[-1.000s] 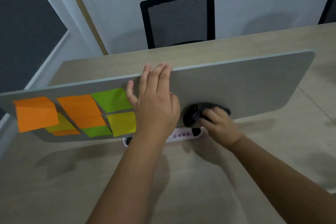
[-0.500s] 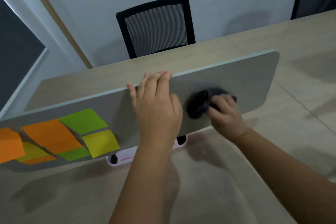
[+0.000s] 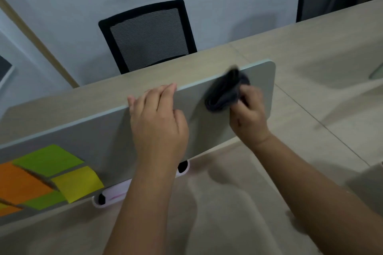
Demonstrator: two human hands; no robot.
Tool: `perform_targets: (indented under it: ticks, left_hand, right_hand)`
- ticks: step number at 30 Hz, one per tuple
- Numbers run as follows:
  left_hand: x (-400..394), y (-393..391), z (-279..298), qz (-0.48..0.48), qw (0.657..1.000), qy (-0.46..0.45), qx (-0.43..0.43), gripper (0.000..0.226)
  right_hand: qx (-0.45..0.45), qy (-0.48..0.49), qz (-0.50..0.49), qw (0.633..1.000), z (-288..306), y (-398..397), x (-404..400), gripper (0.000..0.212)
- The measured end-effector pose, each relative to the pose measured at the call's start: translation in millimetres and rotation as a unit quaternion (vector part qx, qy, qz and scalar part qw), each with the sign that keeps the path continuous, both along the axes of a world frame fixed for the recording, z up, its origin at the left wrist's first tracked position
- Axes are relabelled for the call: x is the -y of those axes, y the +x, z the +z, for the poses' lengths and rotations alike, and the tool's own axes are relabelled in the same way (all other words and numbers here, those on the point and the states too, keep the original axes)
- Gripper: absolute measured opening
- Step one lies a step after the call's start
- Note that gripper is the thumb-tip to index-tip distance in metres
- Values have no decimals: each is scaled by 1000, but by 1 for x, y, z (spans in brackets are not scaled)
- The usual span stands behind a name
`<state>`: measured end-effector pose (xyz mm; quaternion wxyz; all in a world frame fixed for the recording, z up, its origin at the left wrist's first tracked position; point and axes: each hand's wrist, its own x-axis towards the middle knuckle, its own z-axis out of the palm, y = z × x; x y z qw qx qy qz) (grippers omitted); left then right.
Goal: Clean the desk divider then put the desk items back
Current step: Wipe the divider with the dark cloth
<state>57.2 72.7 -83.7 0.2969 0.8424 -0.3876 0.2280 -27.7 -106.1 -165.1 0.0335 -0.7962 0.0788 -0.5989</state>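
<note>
Divider point(image 3: 103, 130) long-axis left-right; left hand point(image 3: 158, 118) flat atop, right hand point(image 3: 249, 114) clenched around cloth point(image 3: 224, 91).

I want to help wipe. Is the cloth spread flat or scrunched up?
Scrunched up: the dark cloth is a bunched wad gripped in the right hand.
</note>
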Motion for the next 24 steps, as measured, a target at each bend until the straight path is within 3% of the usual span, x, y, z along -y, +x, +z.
perform_targets:
  ticks: [3,5,7,10,12,14,16,19,22,24]
  left_hand:
    - [0,2,0,-8,1000,9,16,54]
    - [-3,4,-1,-11,999,21,24,54]
    - [-3,5,-2,-11,999,31,27,54]
    - [-3,2,-3,-7,999,34,20,54]
    - [-2,2,-3,-3,999,35,17,54]
    - [-3,2,-3,-1,999,28,15,54]
    - [-2,1,-4,-3,999,25,21,54]
    - [-1,1,-5,0,999,27,24,54]
    - [3,-1,-4,4,999,41,28,54]
    - [7,-3,-3,-4,998,55,35,54]
  right_hand:
    - [-221,15,-9,975,-91,-34,-1,12]
    - [-319,79,-14,944,-119,-51,0,23]
    - [-291,132,-3,947,-107,-48,1,21]
    - [-80,157,-27,984,-44,-29,7,17]
    - [36,173,-42,983,7,-21,17,20]
    - [93,211,-29,973,36,-17,22,21]
    - [90,217,-37,971,28,-17,22,21]
    - [1,259,-65,964,-41,-26,16,26]
    - [-73,400,-80,910,-105,-38,-3,30]
    - [-55,447,-103,887,-99,-38,-7,19]
